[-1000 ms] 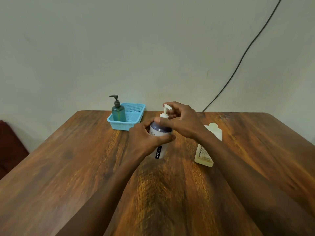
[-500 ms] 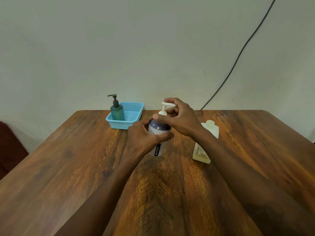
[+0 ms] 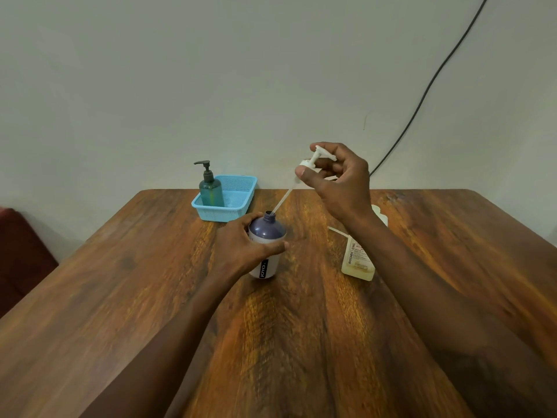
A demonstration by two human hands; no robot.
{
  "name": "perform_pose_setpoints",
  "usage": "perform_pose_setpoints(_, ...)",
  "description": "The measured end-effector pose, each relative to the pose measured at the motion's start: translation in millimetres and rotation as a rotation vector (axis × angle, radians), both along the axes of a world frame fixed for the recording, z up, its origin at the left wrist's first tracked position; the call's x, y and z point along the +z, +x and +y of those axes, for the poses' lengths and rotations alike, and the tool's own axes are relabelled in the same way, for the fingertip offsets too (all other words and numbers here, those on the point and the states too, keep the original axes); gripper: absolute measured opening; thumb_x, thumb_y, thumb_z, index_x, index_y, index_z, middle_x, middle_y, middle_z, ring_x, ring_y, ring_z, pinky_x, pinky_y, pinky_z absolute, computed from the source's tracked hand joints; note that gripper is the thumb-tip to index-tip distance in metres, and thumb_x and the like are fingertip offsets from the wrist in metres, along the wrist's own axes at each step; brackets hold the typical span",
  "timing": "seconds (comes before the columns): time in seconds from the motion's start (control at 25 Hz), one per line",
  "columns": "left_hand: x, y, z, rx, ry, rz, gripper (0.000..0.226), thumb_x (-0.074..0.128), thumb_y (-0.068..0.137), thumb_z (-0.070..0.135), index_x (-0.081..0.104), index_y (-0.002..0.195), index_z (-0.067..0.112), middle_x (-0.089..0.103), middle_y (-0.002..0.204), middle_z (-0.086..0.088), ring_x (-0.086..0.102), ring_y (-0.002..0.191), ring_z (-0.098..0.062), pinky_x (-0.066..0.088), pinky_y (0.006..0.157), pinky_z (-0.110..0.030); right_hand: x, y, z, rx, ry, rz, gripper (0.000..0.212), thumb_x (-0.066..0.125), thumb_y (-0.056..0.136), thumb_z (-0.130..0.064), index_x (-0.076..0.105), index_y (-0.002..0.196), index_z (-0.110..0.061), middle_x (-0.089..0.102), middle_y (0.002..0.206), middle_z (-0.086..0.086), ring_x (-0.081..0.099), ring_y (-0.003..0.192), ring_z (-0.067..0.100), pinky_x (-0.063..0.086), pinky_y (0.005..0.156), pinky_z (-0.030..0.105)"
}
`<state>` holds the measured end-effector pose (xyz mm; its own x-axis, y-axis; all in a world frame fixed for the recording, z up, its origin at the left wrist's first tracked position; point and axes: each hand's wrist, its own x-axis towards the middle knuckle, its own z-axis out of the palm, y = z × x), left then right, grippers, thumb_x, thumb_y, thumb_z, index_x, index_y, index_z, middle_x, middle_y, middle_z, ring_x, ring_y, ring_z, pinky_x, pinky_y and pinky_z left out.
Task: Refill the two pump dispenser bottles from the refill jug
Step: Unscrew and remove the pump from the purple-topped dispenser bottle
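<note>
Left hand (image 3: 241,245) fingers wrap the round white plastic bottle with purple shoulder (image 3: 266,229), upright mid wood-grain surface (image 3: 271,342). Right hand (image 3: 340,182) fingers pinch the white plastic pump head (image 3: 310,162) at 1 o'clock, thin tube slanting into the open neck. Translucent yellowish rectangular refill jug (image 3: 357,260) at 3 o'clock; teal pump bottle (image 3: 211,191) in perforated blue plastic basket (image 3: 238,188) at 11 o'clock.

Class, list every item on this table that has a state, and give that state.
Purple bottle: upright, uncapped, gripped by left hand.
White pump: held aloft by right hand, tube tip at neck.
Green bottle: pump fitted, standing in blue basket.
Refill jug: upright, top mostly hidden.
</note>
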<state>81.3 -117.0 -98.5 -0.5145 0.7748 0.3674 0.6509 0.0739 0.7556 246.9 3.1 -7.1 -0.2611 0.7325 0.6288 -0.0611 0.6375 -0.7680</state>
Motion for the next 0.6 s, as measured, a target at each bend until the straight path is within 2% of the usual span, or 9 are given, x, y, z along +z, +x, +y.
perform_pose_setpoints(0.12, -6.4, -7.7, -3.4, 0.024, -0.006, -0.003, 0.08, 0.094, 0.057, 0.057, 0.065, 0.127, 0.031, 0.065, 0.109, 0.017, 0.061, 0.098, 0.0, 0.045, 0.074, -0.011, -1.7, 5.0, 1.7, -0.019, -0.046, 0.092, 0.05, 0.087, 0.08, -0.029, 0.068, 0.125, -0.019, 0.075, 0.111, 0.004, 0.074, 0.098, 0.014, 0.066, 0.076, 0.04)
perform_pose_setpoints(0.24, -10.4, -12.4, -6.3, 0.045, -0.016, -0.013, 0.08, 0.093, 0.057, 0.057, 0.064, 0.127, 0.033, 0.064, 0.109, 0.019, 0.063, 0.1, -0.002, 0.045, 0.073, -0.012, -8.7, 8.9, 3.2, -0.074, -0.042, 0.101, 0.048, 0.087, 0.078, -0.031, 0.069, 0.122, -0.023, 0.074, 0.109, 0.001, 0.075, 0.094, 0.014, 0.066, 0.072, 0.038)
perform_pose_setpoints(0.4, -16.1, -11.7, -4.6, 0.086, -0.018, -0.045, 0.089, 0.091, 0.053, 0.067, 0.063, 0.131, 0.031, 0.066, 0.117, 0.015, 0.064, 0.105, -0.006, 0.053, 0.08, -0.02, -36.0, 6.6, 0.7, -0.104, -0.022, -0.162, 0.034, 0.086, 0.08, -0.024, 0.077, 0.113, -0.021, 0.072, 0.1, -0.012, 0.069, 0.085, 0.0, 0.062, 0.073, 0.02)
perform_pose_setpoints(0.6, -13.4, -0.7, -2.0, 0.093, 0.012, -0.037, 0.087, 0.093, 0.058, 0.061, 0.061, 0.132, 0.029, 0.065, 0.117, 0.015, 0.062, 0.103, -0.004, 0.048, 0.078, -0.014, -83.5, 0.1, -0.3, -0.119, -0.036, -0.368, 0.014, 0.081, 0.081, -0.016, 0.076, 0.093, -0.021, 0.071, 0.088, -0.011, 0.066, 0.076, 0.005, 0.058, 0.066, 0.023)
